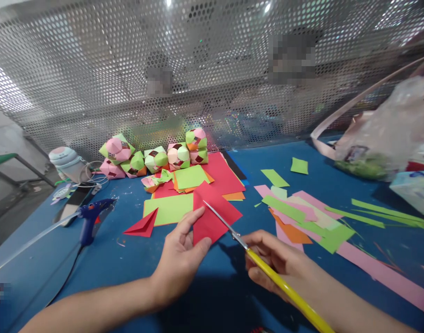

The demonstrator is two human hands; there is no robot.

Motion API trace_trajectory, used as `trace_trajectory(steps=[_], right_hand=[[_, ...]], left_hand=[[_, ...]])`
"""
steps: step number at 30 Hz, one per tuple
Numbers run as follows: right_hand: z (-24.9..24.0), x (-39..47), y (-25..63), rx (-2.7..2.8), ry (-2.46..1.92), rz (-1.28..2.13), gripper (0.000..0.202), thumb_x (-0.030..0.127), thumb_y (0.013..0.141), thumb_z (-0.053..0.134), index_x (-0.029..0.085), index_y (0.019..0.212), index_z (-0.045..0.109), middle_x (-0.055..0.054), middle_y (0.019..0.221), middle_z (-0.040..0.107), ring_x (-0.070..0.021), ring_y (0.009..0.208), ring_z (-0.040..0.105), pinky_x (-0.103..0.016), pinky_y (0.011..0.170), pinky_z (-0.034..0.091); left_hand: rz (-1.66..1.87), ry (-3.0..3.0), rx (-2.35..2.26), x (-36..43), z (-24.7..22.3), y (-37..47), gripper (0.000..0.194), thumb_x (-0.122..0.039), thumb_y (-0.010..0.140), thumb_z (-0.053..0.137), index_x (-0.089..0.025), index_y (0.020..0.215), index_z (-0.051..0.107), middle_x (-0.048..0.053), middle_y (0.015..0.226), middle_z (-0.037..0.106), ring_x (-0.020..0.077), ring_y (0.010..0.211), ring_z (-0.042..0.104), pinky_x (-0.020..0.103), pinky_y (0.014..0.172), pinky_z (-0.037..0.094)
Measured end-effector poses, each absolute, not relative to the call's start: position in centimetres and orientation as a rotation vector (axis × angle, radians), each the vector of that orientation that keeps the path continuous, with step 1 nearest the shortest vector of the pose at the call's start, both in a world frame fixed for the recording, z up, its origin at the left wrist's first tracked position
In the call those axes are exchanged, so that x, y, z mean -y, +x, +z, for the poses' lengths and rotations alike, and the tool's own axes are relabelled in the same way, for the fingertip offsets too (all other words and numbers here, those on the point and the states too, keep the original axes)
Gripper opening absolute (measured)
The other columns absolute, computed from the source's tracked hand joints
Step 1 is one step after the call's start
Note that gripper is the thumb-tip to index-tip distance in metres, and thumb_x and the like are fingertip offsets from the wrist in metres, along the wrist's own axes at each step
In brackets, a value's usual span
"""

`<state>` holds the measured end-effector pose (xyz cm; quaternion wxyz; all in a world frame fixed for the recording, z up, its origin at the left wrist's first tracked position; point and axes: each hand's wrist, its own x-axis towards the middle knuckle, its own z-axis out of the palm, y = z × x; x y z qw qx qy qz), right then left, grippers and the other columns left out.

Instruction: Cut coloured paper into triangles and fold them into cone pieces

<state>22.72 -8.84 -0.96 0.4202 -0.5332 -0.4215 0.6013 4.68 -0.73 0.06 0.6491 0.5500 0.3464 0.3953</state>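
Note:
Between the thumb and fingers of my left hand [182, 256] is a piece of red paper [215, 217], held up above the blue table. My right hand [274, 261] grips scissors [267, 273] with long yellow handles. Their metal blades lie across the red paper, pointing up and left toward my left fingertips. Whether the blades are apart cannot be made out. A folded red paper piece [144, 224] rests left of my left hand, partly over a lime green sheet [170, 208].
Folded paper balls [156, 159] line the back of the table by a perforated metal screen [212, 83]. A blue glue gun [90, 219] with its cord lies left, near a lidded cup [68, 164]. Paper scraps [302, 215] spread right; a plastic bag [378, 129] stands behind.

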Motion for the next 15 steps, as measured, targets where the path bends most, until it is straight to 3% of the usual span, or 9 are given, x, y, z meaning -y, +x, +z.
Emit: trace_trajectory(steps=[3, 8, 12, 15], right_hand=[[-0.95, 8.86, 22.67, 1.073, -1.344, 1.498, 0.042, 0.05, 0.069, 0.073, 0.025, 0.092, 0.048, 0.006, 0.069, 0.041, -0.0087, 0.06, 0.038, -0.02, 0.055, 0.036], [-1.36, 8.74, 22.64, 1.026, -1.405, 1.534, 0.039, 0.049, 0.07, 0.07, 0.026, 0.091, 0.047, 0.009, 0.062, 0.039, -0.0068, 0.049, 0.033, -0.019, 0.044, 0.029], [-1.51, 8.7, 22.46, 1.003, -1.375, 1.482, 0.045, 0.051, 0.065, 0.074, 0.024, 0.092, 0.05, 0.006, 0.066, 0.045, -0.0085, 0.056, 0.04, -0.02, 0.051, 0.038], [-1.61, 8.77, 22.38, 1.003, -1.352, 1.446, 0.048, 0.055, 0.063, 0.074, 0.024, 0.093, 0.052, 0.005, 0.069, 0.047, -0.0106, 0.062, 0.045, -0.023, 0.057, 0.043]], left_hand=[[0.914, 1.258, -0.781, 0.84, -0.04, 4.66, 0.047, -0.018, 0.074, 0.07, -0.026, 0.119, 0.06, 0.003, 0.134, 0.052, 0.0217, 0.13, 0.043, 0.03, 0.108, 0.037], [0.863, 1.19, -0.788, 0.91, -0.08, 4.69, 0.053, -0.023, 0.074, 0.07, -0.024, 0.125, 0.056, 0.008, 0.128, 0.056, 0.0259, 0.124, 0.049, 0.04, 0.106, 0.039], [0.846, 1.216, -0.771, 1.01, -0.08, 4.72, 0.056, -0.023, 0.074, 0.069, -0.022, 0.127, 0.054, 0.009, 0.123, 0.059, 0.0267, 0.125, 0.047, 0.043, 0.107, 0.037], [0.843, 1.254, -0.767, 1.1, -0.09, 4.74, 0.053, -0.022, 0.074, 0.068, -0.023, 0.126, 0.056, 0.007, 0.131, 0.054, 0.0256, 0.127, 0.045, 0.041, 0.109, 0.034]])
